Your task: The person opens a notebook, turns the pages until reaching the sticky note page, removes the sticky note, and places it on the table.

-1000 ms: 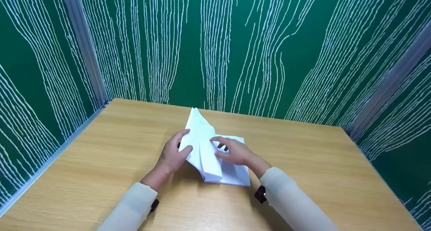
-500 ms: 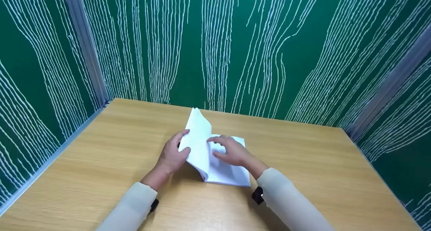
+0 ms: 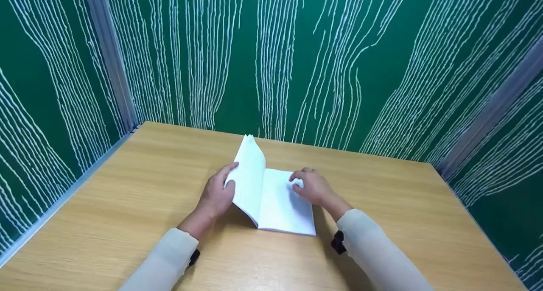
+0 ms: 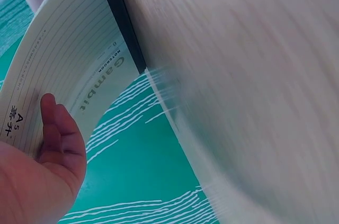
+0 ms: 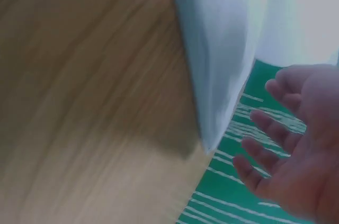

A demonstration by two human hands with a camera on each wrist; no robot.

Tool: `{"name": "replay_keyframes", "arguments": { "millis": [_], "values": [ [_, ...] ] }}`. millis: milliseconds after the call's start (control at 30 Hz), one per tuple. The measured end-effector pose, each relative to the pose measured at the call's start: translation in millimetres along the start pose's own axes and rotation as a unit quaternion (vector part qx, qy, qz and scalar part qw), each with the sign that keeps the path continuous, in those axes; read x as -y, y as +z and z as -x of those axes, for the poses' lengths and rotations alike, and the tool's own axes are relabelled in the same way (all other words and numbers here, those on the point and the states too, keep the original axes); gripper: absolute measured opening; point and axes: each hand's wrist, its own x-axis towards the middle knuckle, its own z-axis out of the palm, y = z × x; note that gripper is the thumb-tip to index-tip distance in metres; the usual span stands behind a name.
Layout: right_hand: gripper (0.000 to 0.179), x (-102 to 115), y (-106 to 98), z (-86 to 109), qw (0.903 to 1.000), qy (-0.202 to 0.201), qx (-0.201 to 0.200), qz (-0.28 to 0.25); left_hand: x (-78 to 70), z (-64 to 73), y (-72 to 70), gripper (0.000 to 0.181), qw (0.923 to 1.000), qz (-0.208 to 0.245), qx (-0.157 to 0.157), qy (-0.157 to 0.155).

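A notebook [image 3: 285, 204] lies open on the table, its right side flat and its left pages and cover raised at a slant. My left hand [image 3: 218, 193] grips the outer edge of that raised part, thumb on the page side and fingers behind. In the left wrist view the ruled-looking cover [image 4: 79, 60], printed "Gambit" and "A5", curves past the left hand's fingers, and a dark spine shows. My right hand [image 3: 316, 187] hovers at the right page's upper right, fingers loosely bent and apart. The right wrist view shows nothing between those fingers [image 5: 265, 150].
The wooden table [image 3: 169, 155] extends around the notebook on all sides. Green panels with white wavy lines [image 3: 237, 70] rise behind the table and along both sides, joined by grey posts [image 3: 112, 57].
A loose leaf that stood mid-turn has joined the raised left pages, baring the right page. My right hand has moved right, off the leaves. The left hand keeps its grip.
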Motion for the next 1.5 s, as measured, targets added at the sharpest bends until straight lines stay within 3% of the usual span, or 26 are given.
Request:
{"name": "replay_keyframes", "arguments": {
  "millis": [200, 433, 633, 967, 1233, 1500],
  "values": [
    [0.034, -20, 6, -0.7, 0.9962, 0.035, 0.005, 0.079, 2.6, -0.4, 0.6, 0.049, 0.9999, 0.001, 0.004, 0.015],
    [0.056, -34, 8, -2.4, 0.9915, 0.067, 0.03, 0.108, 2.7, -0.5, -1.4, 0.049, 0.9993, 0.003, 0.005, 0.037],
    [0.065, -41, 10, -3.9, 0.9898, 0.091, 0.05, 0.097, 0.7, -2.1, -1.3, 0.049, 0.9987, 0.008, 0.012, 0.049],
    [0.066, -43, 11, -3.1, 0.9904, 0.092, 0.062, 0.082, 2.3, -0.7, -1.4, 0.049, 0.9994, 0.007, 0.013, 0.031],
    [0.057, -43, 9, -4.1, 0.994, 0.092, 0.03, 0.05, 2.4, -1.2, -1.0, 0.049, 0.9995, 0.01, 0.016, 0.027],
    [0.041, -40, 4, -3.9, 0.9978, 0.064, -0.012, 0.008, 3.1, -1.1, -2.4, 0.05, 0.9994, 0.0, 0.012, 0.034]
  ]
}}
